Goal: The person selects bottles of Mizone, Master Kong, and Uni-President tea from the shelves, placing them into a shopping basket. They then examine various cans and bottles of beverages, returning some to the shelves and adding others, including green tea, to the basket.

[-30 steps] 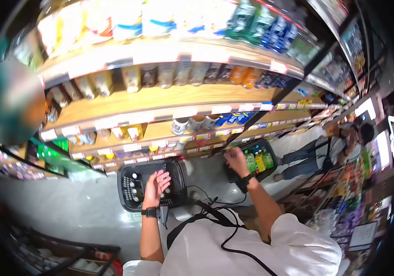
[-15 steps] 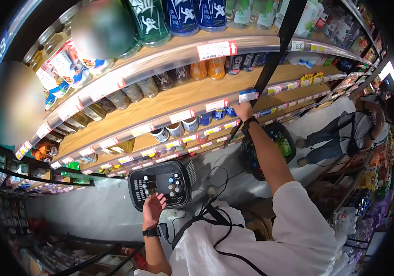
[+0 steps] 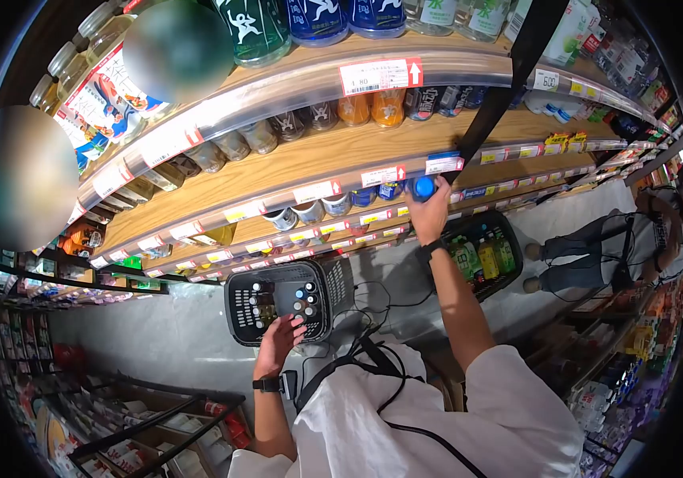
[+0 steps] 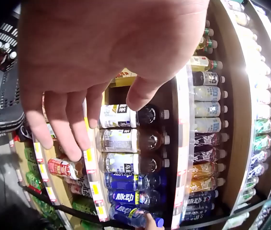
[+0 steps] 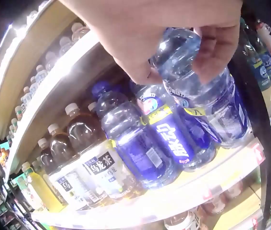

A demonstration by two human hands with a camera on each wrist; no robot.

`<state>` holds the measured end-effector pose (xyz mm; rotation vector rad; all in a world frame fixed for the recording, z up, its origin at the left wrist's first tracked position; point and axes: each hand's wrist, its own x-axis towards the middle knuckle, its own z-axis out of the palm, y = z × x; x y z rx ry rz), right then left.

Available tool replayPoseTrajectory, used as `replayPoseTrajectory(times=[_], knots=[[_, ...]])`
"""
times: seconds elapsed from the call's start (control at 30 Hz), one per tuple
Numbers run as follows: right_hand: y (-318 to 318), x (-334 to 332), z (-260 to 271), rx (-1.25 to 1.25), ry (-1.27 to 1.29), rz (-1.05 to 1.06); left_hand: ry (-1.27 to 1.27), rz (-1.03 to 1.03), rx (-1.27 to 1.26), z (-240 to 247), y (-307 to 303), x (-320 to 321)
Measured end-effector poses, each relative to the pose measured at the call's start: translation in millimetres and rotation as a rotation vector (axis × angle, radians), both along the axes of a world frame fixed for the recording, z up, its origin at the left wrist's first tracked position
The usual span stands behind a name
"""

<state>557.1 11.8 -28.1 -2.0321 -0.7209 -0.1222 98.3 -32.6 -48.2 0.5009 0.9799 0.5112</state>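
Observation:
My right hand (image 3: 429, 213) grips a blue-capped drink bottle (image 5: 217, 103) near its top, at the front of a lower shelf. In the right wrist view the thumb and fingers curl round the clear upper part, above a blue label. Similar blue-labelled bottles (image 5: 147, 158) stand beside it, followed by dark tea bottles (image 5: 104, 167). My left hand (image 3: 279, 344) holds nothing; its fingers are loosely spread over the near side of a black shopping basket (image 3: 239, 269). Several bottles with white, dark and blue caps (image 3: 306, 296) stand in that basket.
A second basket (image 3: 509, 275) with green and yellow bottles sits on the floor to the right. Beyond it stands another person (image 3: 596, 247). A black shelf post (image 3: 509, 88) rises beside my right hand. A black cable (image 3: 389, 307) lies on the floor between the baskets.
My right hand has moved from over the right basket to the shelf and now grips a blue-capped bottle. The view has turned toward the shelves; the left hand stays near the left basket.

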Motion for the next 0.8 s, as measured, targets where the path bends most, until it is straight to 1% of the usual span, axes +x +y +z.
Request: replayPoseTrajectory(times=[0.03,0.07,0.17,0.2,0.3,0.37,0.4,0.5,0.63,0.73,0.8], knots=[[-4,-3,1,-0.04,-0.056,-0.02,0.005,-0.008,0.0,-2,3,2],[-8,-1,-12,-0.034,-0.059,0.001,0.01,-0.014,0.0,-3,6,4],[-21,-2,-5,-0.177,-0.013,0.081,0.022,-0.036,0.01,-2,13,5],[-22,-3,-10,-0.202,-0.049,0.076,0.026,-0.047,0.015,-1,14,5],[-27,7,-43,-0.009,0.023,0.262,-0.001,-0.05,0.002,-11,20,-4],[-32,6,-50,0.009,-0.118,0.244,-0.008,-0.041,0.004,-14,21,-11],[-33,-2,-47,0.018,-0.188,0.239,-0.007,-0.031,0.005,-12,23,-15],[-45,-32,-34,-0.032,-0.194,0.231,-0.019,-0.009,-0.034,-19,26,-31],[-61,-101,-9,-0.035,-0.241,0.187,-0.014,0.028,-0.123,-41,28,-51],[-67,-162,1,0.022,0.084,0.163,-0.031,0.026,-0.166,-58,27,-59],[-61,-182,21,-0.087,0.719,0.224,-0.065,0.036,-0.227,-74,26,-64]])
